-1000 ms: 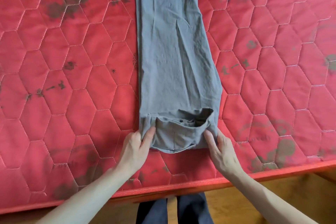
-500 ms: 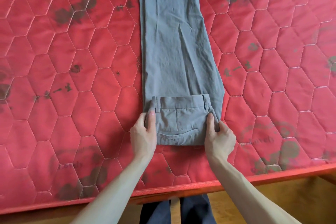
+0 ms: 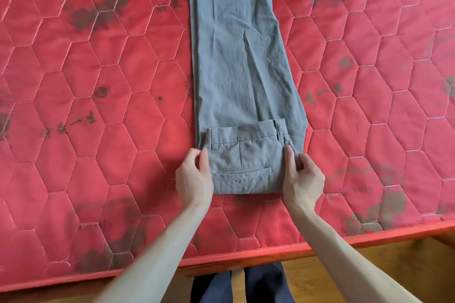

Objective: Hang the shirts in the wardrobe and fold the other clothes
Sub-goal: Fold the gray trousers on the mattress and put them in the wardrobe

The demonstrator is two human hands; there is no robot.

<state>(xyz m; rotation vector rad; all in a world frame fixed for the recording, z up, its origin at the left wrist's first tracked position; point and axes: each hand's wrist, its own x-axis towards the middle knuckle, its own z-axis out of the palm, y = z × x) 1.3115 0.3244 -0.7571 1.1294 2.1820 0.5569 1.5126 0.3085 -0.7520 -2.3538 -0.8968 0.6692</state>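
Grey, lightly creased woven cloth made up the trousers (image 3: 242,76), which lay lengthwise across the middle of the mattress (image 3: 98,155), the legs stacked one on the other and running off past the far edge of the view. The waist end was folded back over the legs near the mattress's near edge, showing the waistband with its belt loops, a vertical seam and a welt pocket stitched as a narrow slit. The fold formed a neat rectangle, its near crease straight and parallel to the near edge.

The left hand (image 3: 194,177) sat at the left side of that folded part, fingers curled with the thumb and fingertips pinching the cloth's edge beside a belt loop. The right hand (image 3: 301,177) sat at the right side, the forefinger lying along the fold's edge and the other fingers and thumb curled around the layers of cloth there.

The mattress was red, quilted in a pattern of stitched hexagons, with faded dark printed motifs scattered over it. Some of these looked like characters or lettering, but they were too worn to read. A piped red seam ran along its near edge. Below it, wooden floor (image 3: 369,273) showed, and the person's dark blue trouser legs (image 3: 242,285).
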